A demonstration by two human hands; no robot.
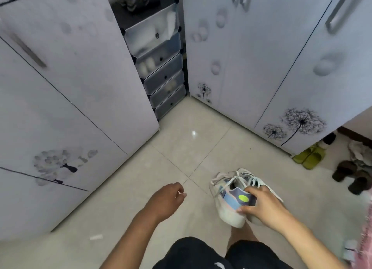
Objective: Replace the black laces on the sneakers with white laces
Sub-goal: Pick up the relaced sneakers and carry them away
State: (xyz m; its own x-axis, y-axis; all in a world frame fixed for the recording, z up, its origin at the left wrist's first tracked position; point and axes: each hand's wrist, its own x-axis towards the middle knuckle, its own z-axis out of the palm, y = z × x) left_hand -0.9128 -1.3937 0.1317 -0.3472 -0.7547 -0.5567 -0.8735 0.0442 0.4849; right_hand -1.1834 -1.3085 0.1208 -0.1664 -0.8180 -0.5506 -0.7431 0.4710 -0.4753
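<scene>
above floor tiles – r hand fingers grip sneakers at heels; l hand loosely curled, holding nothing.

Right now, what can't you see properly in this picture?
- Sneakers, head view: the right hand covers the heels, so whether it is one shoe or two is unclear.
- Drawer stack: frosted fronts blur what is inside.
- Brown slippers: partly cut off by the right edge.
- Left hand: fingertips blurred.

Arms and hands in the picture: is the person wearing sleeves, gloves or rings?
No sleeves show: both forearms are bare up to the frame's edge. The left hand and right hand have no gloves, and no rings or watch can be seen. Black shorts show below.
</scene>
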